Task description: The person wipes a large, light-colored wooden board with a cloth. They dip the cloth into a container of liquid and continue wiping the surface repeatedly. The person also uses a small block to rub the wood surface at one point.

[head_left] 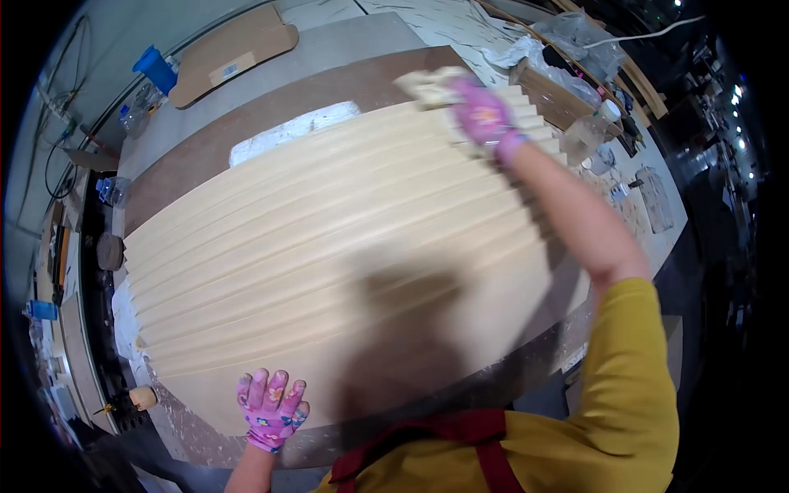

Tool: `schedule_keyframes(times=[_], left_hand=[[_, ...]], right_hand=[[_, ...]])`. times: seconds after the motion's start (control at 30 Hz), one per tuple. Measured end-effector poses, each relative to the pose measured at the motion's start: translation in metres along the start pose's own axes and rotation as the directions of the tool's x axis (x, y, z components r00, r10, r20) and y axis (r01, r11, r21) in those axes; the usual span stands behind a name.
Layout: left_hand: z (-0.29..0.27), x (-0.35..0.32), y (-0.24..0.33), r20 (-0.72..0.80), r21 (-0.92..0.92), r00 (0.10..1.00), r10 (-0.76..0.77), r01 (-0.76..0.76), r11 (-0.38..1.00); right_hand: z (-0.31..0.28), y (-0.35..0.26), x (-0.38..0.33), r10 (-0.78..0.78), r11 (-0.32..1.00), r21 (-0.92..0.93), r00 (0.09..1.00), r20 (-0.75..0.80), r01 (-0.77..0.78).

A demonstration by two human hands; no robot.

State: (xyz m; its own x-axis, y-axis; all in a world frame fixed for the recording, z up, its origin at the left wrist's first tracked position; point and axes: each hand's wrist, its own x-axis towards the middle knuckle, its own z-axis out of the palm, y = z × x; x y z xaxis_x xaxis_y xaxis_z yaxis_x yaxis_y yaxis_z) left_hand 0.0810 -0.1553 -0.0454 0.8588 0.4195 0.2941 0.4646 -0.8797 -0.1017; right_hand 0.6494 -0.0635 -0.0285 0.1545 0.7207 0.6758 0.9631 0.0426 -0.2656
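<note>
A large, pale cream panel with long parallel ridges (312, 238) lies across the workbench. My right hand (483, 115), in a pink flowered glove, reaches to the panel's far right corner. It is closed on a cream-coloured cloth (429, 87), which is bunched up over the panel's far edge; the hand is slightly blurred. My left hand (273, 407), in a matching flowered glove, rests with fingers spread on the smooth near edge of the panel at the lower left. Nothing is held in it.
Beyond the panel lie a white block (294, 131), a brown cardboard piece (234, 56) and a blue cup (154, 71). On the right stand a clear bottle (585, 135), another bottle (655, 200) and a wooden box (552, 94) with plastic wrap. A wooden-handled tool (142, 398) sits at the near left.
</note>
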Motion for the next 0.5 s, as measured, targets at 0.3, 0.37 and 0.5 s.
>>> schedule_keyframes(times=[0.3, 0.37, 0.5], left_hand=[[-0.009, -0.007, -0.015, 0.123, -0.004, 0.992, 0.009, -0.009, 1.0], [-0.005, -0.033, -0.025, 0.041, 0.057, 0.999, 0.023, -0.025, 0.998], [0.004, -0.036, -0.028, -0.026, 0.026, 0.999, 0.024, -0.024, 0.999]], right_hand=[[0.062, -0.135, 0.041, 0.042, 0.881, 0.385, 0.856, 0.515, -0.274], [0.017, -0.052, 0.026, 0.156, 0.946, 0.203, 0.905, 0.397, -0.252], [-0.077, 0.056, 0.014, 0.399, 0.909, -0.28, 0.836, 0.376, -0.308]])
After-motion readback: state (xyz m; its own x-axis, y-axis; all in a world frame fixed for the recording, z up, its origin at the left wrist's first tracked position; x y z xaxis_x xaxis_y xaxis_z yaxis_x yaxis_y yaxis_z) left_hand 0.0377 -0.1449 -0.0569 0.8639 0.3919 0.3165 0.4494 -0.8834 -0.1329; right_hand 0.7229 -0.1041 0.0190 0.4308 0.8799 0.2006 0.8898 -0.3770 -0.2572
